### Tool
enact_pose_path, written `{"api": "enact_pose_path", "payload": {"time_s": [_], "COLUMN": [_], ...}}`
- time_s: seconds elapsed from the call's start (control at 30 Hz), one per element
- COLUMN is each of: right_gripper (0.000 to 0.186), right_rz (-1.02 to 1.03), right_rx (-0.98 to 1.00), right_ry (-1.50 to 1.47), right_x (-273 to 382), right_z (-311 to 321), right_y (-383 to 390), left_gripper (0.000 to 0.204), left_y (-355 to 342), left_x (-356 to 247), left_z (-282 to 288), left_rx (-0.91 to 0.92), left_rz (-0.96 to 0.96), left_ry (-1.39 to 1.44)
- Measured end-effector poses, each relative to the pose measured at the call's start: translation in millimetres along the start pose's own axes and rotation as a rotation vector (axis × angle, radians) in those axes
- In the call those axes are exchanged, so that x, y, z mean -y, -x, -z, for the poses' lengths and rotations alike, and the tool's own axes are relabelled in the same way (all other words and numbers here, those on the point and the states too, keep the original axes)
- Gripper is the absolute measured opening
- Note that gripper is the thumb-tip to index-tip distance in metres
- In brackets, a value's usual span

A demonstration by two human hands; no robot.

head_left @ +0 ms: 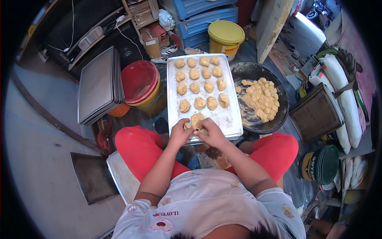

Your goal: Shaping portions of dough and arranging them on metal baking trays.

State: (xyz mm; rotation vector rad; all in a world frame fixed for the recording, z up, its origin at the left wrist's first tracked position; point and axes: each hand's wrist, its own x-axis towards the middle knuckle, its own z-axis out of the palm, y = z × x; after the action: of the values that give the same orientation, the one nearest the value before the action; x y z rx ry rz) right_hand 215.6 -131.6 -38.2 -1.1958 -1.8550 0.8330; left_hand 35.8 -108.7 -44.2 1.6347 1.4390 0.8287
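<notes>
Both hands meet at the near edge of the flour-dusted baking tray [230,119]. The left hand [180,133] and right hand [213,134] close together around one dough piece [196,119], pinching it between their fingers. Beyond the grip sit rows of shaped dough pieces [200,79]; off to its right, a dark pan [278,119] holds more lumps.

Stacked trays [98,85], red tubs [140,81], yellow bucket [226,36].

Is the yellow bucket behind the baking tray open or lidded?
Lidded. The yellow bucket shows a flat yellow lid covering its whole top, with no contents visible. It stands upright beyond the baking tray.
</notes>
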Motion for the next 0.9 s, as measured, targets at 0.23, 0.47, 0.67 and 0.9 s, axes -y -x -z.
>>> {"api": "enact_pose_path", "payload": {"time_s": [0.23,0.47,0.67,0.9], "right_gripper": [0.034,0.044,0.026,0.026], "right_rz": [-0.099,-0.059,-0.440,-0.438], "right_rx": [-0.209,-0.028,-0.165,-0.041], "right_ry": [0.028,0.109,-0.501,0.102], "right_x": [-3,-15,-28,-37], "right_z": [7,5,35,62], "right_y": [-6,-18,-20,-15], "left_gripper": [0.053,0.033,0.026,0.035], "left_y": [1,1,-3,-1], "left_x": [11,6,9,-21], "left_z": [8,7,9,-5], "left_rx": [-0.252,-0.177,-0.172,-0.296], "left_rz": [-0.064,-0.185,-0.140,-0.336], "left_ry": [-0.191,-0.210,-0.183,-0.500]}}
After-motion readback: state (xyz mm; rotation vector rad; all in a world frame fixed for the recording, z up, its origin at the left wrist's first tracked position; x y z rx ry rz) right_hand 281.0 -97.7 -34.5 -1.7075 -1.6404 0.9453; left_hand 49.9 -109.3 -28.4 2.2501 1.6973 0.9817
